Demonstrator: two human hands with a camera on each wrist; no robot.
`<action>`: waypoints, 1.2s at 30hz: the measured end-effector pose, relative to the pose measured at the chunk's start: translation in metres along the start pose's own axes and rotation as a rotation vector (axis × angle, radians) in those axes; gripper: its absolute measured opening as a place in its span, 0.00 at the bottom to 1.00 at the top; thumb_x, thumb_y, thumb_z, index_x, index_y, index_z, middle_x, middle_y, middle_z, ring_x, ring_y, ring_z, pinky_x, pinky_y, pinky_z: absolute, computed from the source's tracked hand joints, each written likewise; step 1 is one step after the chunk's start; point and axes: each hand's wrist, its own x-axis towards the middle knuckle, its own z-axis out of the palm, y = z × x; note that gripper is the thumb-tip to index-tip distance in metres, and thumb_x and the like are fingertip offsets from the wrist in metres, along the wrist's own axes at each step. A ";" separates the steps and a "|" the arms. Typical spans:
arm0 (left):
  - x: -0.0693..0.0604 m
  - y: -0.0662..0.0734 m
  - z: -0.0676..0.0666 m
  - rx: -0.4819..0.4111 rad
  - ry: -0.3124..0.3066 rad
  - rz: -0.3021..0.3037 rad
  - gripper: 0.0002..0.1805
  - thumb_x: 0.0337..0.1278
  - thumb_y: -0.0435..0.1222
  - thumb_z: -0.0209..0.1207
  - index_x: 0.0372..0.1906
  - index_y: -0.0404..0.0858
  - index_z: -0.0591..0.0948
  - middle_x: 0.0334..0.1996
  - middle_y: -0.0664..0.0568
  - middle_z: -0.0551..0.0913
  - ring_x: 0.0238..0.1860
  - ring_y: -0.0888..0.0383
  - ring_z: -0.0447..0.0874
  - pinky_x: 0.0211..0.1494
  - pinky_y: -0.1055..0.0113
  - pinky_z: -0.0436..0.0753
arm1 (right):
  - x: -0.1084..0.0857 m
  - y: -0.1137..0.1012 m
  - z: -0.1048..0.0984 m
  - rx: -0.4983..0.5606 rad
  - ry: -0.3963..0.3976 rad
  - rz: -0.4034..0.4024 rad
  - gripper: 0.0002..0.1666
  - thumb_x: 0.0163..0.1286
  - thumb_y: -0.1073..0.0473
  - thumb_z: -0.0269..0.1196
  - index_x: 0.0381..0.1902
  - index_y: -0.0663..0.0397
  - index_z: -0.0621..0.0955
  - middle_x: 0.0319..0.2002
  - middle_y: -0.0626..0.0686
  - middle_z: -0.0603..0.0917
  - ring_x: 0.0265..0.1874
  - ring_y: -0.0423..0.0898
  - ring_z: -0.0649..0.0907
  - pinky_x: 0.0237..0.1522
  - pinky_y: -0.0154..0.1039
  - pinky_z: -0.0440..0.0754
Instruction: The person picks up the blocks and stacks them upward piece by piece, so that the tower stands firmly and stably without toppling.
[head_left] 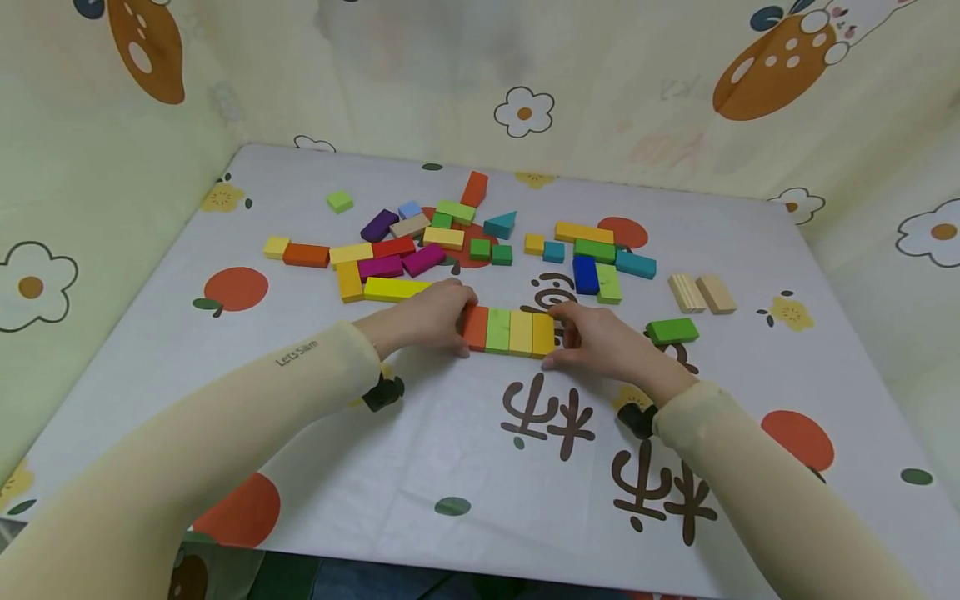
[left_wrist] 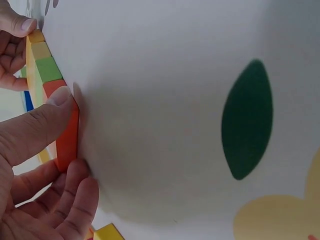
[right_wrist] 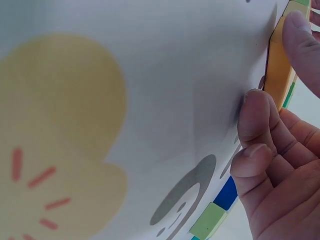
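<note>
In my head view, the person's left hand (head_left: 435, 317) pinches an orange-red, flat-faced rectangular wooden block (head_left: 475, 328), while the right hand (head_left: 603, 337) pinches an amber rectangular wooden block (head_left: 543, 335); a light-green rectangular wooden block (head_left: 498, 331) and a pale-yellow rectangular wooden block (head_left: 521, 332) fill the row between. I see this row well inside every edge of the faintly creased white printed cloth (head_left: 360, 500). My left wrist view shows thumb and fingers clamped on the orange-red block; my right, thumb and fingers on the amber block's opposite ends.
</note>
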 end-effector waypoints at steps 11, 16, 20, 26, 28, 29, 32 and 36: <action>-0.006 -0.009 -0.014 -0.050 0.008 0.008 0.43 0.57 0.39 0.73 0.75 0.35 0.65 0.66 0.41 0.74 0.64 0.48 0.74 0.70 0.56 0.78 | -0.004 0.000 -0.008 0.000 0.011 0.008 0.49 0.63 0.47 0.74 0.74 0.58 0.66 0.38 0.54 0.82 0.36 0.49 0.79 0.39 0.39 0.79; -0.011 -0.034 -0.048 -0.012 0.123 -0.044 0.35 0.64 0.34 0.67 0.73 0.32 0.68 0.65 0.39 0.76 0.60 0.46 0.77 0.70 0.53 0.77 | -0.009 0.010 -0.036 -0.005 0.056 0.055 0.47 0.69 0.49 0.70 0.77 0.59 0.62 0.47 0.61 0.84 0.42 0.53 0.81 0.43 0.44 0.84; -0.012 -0.055 -0.054 0.030 0.149 -0.120 0.25 0.67 0.33 0.64 0.66 0.31 0.75 0.58 0.39 0.79 0.57 0.45 0.75 0.69 0.53 0.77 | -0.004 0.029 -0.049 -0.018 0.085 0.087 0.45 0.71 0.51 0.68 0.76 0.63 0.63 0.56 0.67 0.79 0.51 0.61 0.80 0.53 0.55 0.83; -0.001 -0.063 -0.041 0.123 0.100 -0.091 0.24 0.63 0.35 0.68 0.61 0.32 0.80 0.55 0.41 0.81 0.56 0.47 0.75 0.68 0.55 0.77 | 0.010 0.048 -0.053 -0.008 0.104 0.171 0.40 0.71 0.54 0.67 0.75 0.61 0.65 0.64 0.69 0.71 0.60 0.66 0.74 0.62 0.62 0.78; 0.001 -0.062 -0.041 0.140 0.099 -0.092 0.24 0.62 0.36 0.69 0.61 0.32 0.80 0.54 0.42 0.80 0.56 0.47 0.74 0.67 0.55 0.78 | 0.016 0.049 -0.053 -0.018 0.100 0.194 0.41 0.71 0.54 0.68 0.75 0.60 0.66 0.67 0.69 0.67 0.61 0.66 0.74 0.62 0.61 0.79; 0.002 -0.061 -0.041 0.143 0.105 -0.087 0.24 0.62 0.37 0.69 0.61 0.33 0.80 0.53 0.42 0.80 0.56 0.48 0.74 0.65 0.56 0.78 | 0.020 0.049 -0.053 -0.023 0.101 0.200 0.41 0.70 0.54 0.68 0.75 0.60 0.66 0.68 0.68 0.66 0.61 0.66 0.74 0.62 0.61 0.79; 0.011 -0.054 -0.042 0.102 0.126 -0.058 0.25 0.64 0.39 0.68 0.62 0.34 0.79 0.54 0.42 0.78 0.56 0.48 0.73 0.64 0.56 0.78 | 0.027 0.051 -0.054 -0.049 0.108 0.209 0.43 0.68 0.54 0.71 0.75 0.61 0.66 0.71 0.69 0.63 0.61 0.67 0.75 0.64 0.62 0.78; 0.031 -0.037 -0.042 0.082 0.132 -0.017 0.29 0.64 0.42 0.68 0.66 0.36 0.76 0.58 0.43 0.76 0.61 0.48 0.72 0.68 0.56 0.78 | 0.035 0.053 -0.054 -0.066 0.098 0.226 0.45 0.67 0.55 0.72 0.76 0.60 0.65 0.73 0.69 0.61 0.65 0.67 0.70 0.69 0.65 0.71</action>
